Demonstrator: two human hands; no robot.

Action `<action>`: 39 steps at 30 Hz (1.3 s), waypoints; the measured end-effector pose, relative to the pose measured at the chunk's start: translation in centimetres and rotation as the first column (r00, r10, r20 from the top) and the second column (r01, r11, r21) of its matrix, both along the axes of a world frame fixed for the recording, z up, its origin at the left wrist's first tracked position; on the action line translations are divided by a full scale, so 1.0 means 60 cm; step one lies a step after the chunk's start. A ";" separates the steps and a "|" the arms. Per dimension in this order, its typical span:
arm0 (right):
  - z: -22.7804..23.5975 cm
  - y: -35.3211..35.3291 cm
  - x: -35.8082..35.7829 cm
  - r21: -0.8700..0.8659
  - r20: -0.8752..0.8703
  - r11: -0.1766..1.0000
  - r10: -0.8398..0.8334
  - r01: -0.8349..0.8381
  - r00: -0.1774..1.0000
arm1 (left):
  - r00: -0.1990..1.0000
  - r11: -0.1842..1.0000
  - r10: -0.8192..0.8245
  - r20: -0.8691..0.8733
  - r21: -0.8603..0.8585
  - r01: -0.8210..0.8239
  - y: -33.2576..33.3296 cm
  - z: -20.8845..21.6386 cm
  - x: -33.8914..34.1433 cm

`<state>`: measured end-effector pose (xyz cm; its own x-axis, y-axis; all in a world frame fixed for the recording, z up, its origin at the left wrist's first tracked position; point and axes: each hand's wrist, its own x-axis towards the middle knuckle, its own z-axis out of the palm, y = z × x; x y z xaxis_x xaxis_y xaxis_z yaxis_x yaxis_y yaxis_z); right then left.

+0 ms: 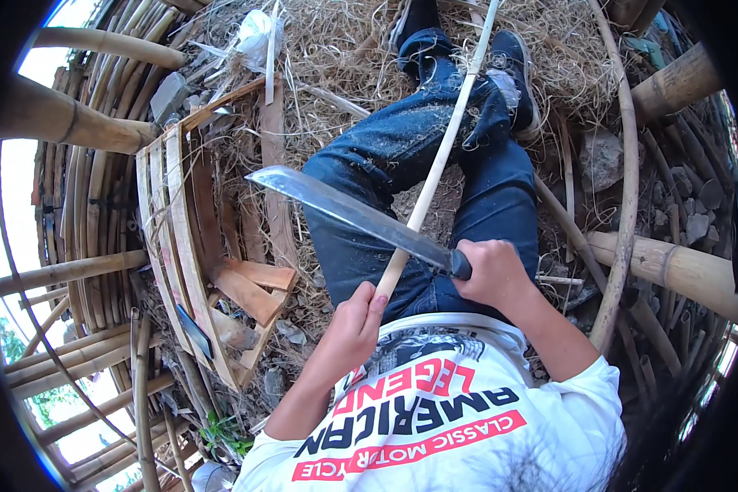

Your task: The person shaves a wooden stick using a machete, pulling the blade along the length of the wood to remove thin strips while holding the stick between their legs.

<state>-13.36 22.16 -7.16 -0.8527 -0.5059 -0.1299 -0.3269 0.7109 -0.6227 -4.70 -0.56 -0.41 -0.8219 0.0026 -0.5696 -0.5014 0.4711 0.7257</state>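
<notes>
A long pale bamboo strip (443, 148) runs from my lap toward one o'clock, my left hand (354, 321) clenched round its near end, my right hand (490, 271) gripping a machete (348, 211) laid across it, apparently mid-shaving; next, a controlled outward push.

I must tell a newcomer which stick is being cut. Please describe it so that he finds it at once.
Start at the blue jeans. Across them lies one thin pale strip, from the left hand up past the shoes. Unlike the thick bamboo poles around, it is slender, straight, and crossed by the big knife.
</notes>
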 end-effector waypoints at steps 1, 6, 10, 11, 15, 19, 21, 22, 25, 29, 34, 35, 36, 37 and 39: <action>-0.001 0.002 -0.003 -0.016 -0.001 1.000 0.006 -0.006 1.000 | 1.000 1.000 -0.002 0.004 0.001 0.002 0.001 0.000 -0.002; -0.016 0.006 -0.015 0.019 0.000 1.000 -0.018 0.018 1.000 | 1.000 1.000 0.013 0.009 0.024 -0.013 0.000 0.002 -0.009; -0.021 0.008 -0.021 0.029 -0.023 0.999 -0.031 0.032 0.999 | 1.000 1.000 0.005 -0.024 0.025 -0.004 -0.006 -0.004 0.003; -0.023 0.005 -0.021 0.026 -0.017 0.999 -0.029 0.029 0.999 | 1.000 1.000 0.019 -0.015 0.024 -0.019 -0.007 -0.003 0.001; -0.022 0.000 -0.025 0.026 -0.018 0.999 -0.037 0.037 0.999 | 0.999 0.999 0.042 0.005 0.028 -0.042 -0.009 -0.001 -0.007; -0.036 0.010 -0.035 0.093 -0.056 0.993 -0.073 0.078 0.996 | 0.999 0.999 0.032 0.027 0.014 -0.032 -0.013 0.005 -0.003; -0.049 0.037 -0.061 0.123 -0.055 0.973 -0.191 0.196 0.980 | 0.999 0.999 0.027 0.029 0.030 -0.027 -0.012 0.014 0.002; -0.053 0.050 -0.076 0.140 -0.050 0.957 -0.251 0.255 0.967 | 0.999 0.999 0.026 0.027 0.043 -0.027 -0.013 0.017 0.005; -0.045 0.067 -0.102 0.195 -0.014 0.944 -0.270 0.267 0.963 | 0.999 0.999 -0.006 -0.036 0.035 0.007 -0.008 0.006 0.009; -0.063 0.065 -0.114 0.162 -0.071 0.951 -0.255 0.263 0.964 | 0.998 0.998 0.028 0.055 0.046 -0.031 -0.015 0.022 0.006; -0.080 0.099 -0.170 0.227 -0.086 0.898 -0.367 0.377 0.926 | 1.000 0.999 0.001 0.004 0.038 -0.001 -0.018 0.030 0.032; -0.080 0.103 -0.181 0.228 -0.089 0.896 -0.370 0.381 0.925 | 0.998 0.998 0.027 0.051 0.053 -0.030 -0.018 0.033 0.032; -0.079 0.103 -0.193 0.226 -0.090 0.896 -0.372 0.383 0.924 | 0.994 0.996 0.055 0.097 0.068 -0.062 -0.018 0.036 0.033; -0.079 0.102 -0.204 0.222 -0.093 0.892 -0.383 0.394 0.919 | 0.996 0.997 0.033 0.081 0.062 -0.038 -0.023 0.032 0.039; -0.068 0.101 -0.224 0.247 -0.087 0.877 -0.404 0.413 0.911 | 0.997 0.998 0.028 0.069 0.061 -0.032 -0.028 0.031 0.052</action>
